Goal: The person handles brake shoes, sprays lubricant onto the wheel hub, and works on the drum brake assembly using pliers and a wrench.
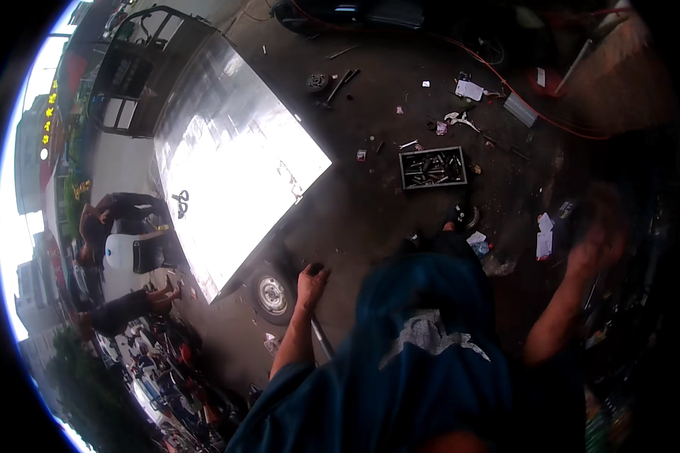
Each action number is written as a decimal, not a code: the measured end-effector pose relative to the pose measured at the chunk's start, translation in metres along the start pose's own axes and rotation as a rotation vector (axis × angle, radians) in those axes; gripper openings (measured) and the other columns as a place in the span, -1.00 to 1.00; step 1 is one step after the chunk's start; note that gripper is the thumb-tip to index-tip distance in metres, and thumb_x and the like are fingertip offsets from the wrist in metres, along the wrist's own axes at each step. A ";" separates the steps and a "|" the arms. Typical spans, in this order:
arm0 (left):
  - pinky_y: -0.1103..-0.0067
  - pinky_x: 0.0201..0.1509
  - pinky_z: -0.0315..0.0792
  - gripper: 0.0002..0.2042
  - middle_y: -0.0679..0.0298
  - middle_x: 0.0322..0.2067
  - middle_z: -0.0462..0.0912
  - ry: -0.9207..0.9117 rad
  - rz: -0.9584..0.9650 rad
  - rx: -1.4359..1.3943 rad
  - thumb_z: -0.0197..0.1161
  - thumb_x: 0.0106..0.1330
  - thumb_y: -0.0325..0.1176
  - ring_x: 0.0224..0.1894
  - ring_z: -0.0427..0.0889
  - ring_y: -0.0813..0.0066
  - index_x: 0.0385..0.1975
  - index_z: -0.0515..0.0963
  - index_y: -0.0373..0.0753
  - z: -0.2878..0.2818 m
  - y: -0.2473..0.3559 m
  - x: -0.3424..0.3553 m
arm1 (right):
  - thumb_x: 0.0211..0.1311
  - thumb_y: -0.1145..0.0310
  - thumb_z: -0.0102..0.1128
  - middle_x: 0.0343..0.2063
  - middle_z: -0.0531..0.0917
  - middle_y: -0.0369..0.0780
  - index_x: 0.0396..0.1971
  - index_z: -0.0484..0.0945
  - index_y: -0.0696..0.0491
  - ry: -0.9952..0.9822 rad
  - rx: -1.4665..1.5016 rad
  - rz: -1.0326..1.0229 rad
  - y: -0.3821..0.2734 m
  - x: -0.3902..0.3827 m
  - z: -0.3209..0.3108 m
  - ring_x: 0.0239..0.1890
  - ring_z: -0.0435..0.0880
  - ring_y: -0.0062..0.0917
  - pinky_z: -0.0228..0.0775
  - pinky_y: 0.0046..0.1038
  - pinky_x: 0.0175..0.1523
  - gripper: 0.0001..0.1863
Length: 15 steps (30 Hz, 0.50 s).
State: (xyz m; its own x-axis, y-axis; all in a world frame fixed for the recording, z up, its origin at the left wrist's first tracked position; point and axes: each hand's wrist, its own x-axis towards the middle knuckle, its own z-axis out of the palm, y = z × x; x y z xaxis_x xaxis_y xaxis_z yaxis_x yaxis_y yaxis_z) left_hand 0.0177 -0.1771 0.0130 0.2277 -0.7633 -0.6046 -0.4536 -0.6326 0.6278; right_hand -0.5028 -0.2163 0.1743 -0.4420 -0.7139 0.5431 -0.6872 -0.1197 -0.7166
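My left hand (310, 285) is raised beside the truck's wheel (273, 294), its fingers curled together. Something small and dark shows at the fingertips, too unclear to name. A grey metal bar (322, 338) runs alongside my left forearm; whether the hand grips it cannot be made out. Off to the right, my right hand (601, 234) is smeared by motion, so its fingers do not show clearly. White papers (544, 238) lie on the ground near it.
A small truck with a bright flat bed (234, 166) fills the left. A tray of metal parts (434, 167) sits ahead on the dark ground, among loose tools and scraps. A red hose (499, 73) crosses the far right. People (121, 215) and motorbikes are at far left.
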 end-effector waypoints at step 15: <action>0.64 -0.45 0.36 -0.68 0.26 -0.50 0.55 0.093 -0.333 -0.285 0.22 0.11 -0.34 -0.53 0.47 0.58 -0.22 0.51 -0.45 0.043 -0.005 -0.016 | 0.30 0.20 -0.01 -0.07 0.54 -0.12 0.00 0.45 0.21 -0.264 0.452 -1.142 -0.169 0.161 0.152 -0.02 0.52 -0.43 0.35 -0.47 0.04 -0.58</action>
State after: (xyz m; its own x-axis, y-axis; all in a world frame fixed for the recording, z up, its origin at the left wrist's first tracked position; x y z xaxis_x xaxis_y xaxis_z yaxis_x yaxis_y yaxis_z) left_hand -0.0203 -0.1562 -0.0017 0.4032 -0.5121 -0.7584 -0.0899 -0.8469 0.5240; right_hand -0.3703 -0.4162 0.3161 0.4384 -0.1572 0.8849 -0.3194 -0.9476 -0.0101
